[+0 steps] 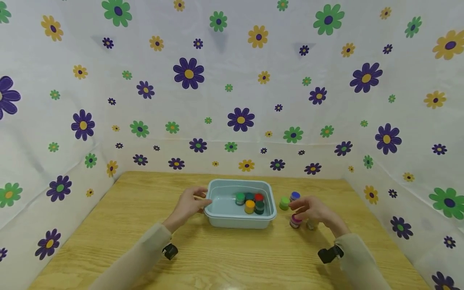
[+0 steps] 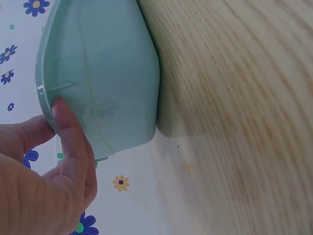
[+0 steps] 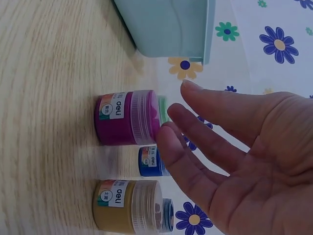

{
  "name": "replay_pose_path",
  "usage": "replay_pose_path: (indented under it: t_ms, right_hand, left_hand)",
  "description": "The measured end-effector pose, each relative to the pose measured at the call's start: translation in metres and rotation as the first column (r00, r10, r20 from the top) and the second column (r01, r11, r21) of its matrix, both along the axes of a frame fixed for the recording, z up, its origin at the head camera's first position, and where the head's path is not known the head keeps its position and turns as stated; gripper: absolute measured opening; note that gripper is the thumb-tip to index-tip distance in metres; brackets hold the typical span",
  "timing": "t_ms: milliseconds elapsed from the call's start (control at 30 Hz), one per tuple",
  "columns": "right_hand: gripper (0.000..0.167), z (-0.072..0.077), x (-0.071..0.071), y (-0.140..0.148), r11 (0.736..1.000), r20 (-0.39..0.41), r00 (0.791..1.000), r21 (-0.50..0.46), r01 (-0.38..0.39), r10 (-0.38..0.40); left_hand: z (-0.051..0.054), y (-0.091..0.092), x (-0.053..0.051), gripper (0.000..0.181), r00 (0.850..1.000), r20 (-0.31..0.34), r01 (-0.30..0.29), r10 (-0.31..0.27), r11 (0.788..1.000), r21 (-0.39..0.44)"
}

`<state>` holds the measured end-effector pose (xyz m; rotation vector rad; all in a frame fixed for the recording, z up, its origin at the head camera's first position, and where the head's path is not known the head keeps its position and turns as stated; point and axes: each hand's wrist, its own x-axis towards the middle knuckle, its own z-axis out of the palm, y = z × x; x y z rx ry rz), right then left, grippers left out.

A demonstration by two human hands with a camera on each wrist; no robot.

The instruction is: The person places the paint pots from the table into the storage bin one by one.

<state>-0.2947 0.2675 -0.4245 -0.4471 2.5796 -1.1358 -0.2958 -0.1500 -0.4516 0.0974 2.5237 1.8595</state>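
1. Tub [image 1: 239, 222]: on the table [image 1: 232, 257], in front of the flowered cloth [image 1: 217, 100].
2. My left hand [image 1: 187, 205] pinches the rim at the tub's left end, thumb and fingers on opposite sides of the wall.
3. My right hand [image 1: 314, 210] is half open, fingers bent, thumb apart, holding nothing. Fingertips near the lid of the purple jar [image 3: 117, 119]; contact cannot be told.
4. Purple jar: upright on the table, right of the tub. Ochre jar [image 3: 115, 205] upright beside it, apart; my hand partly covers it in the head view.
5. Behind these: light green jar [image 1: 284, 204], nearest the tub, and blue jar [image 1: 295, 196]. From the right wrist, purple mostly blocks green; a further jar [image 3: 168, 215] is mostly hidden behind ochre.
6. Inside the tub, toward its right: green, teal, red, yellow and dark green jars [image 1: 249, 207], clustered.
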Motion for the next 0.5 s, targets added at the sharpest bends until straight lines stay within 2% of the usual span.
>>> replay_pose_path:
  t_ms: [167, 500]
  right_hand:
    - [0.040, 0.000, -0.006, 0.003, 0.999, 0.018, 1.000, 0.032, -0.022, 0.021]
    - [0.044, -0.004, -0.017, 0.008, 0.993, 0.089, 0.990, 0.028, -0.114, 0.111]
  left_hand:
    - [0.001, 0.000, 0.000, 0.048, 1.000, 0.026, 0.002, -0.003, 1.000, 0.010]
    - [0.003, 0.000, 0.001, 0.045, 0.999, 0.032, 0.006, -0.007, 0.999, 0.034]
